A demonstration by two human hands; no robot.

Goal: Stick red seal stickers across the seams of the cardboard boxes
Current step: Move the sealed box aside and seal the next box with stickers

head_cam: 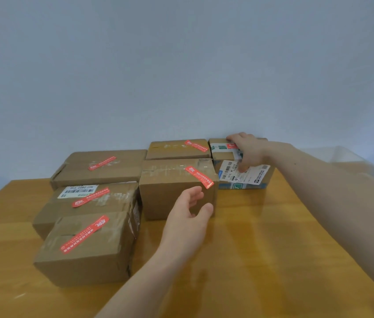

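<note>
My right hand (246, 149) presses a red seal sticker (231, 146) onto the far-right brown cardboard box (220, 154), fingers spread flat. My left hand (190, 212) hovers relaxed and empty beside the near middle cardboard box (170, 193).

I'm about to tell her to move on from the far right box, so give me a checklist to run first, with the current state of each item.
1. Red sticker on the far right box: ok, partly visible under the right hand.
2. Sticker crosses that box's seam: cannot tell, the hand covers it.
3. Sticker pressed flat: cannot tell.
4. Left hand free: ok, open at the middle box, holding nothing.
5. Middle box's sticker stuck down fully: not ok, its end seems to overhang the top edge.
6. The other four boxes sealed: ok, each shows a red sticker.
</note>
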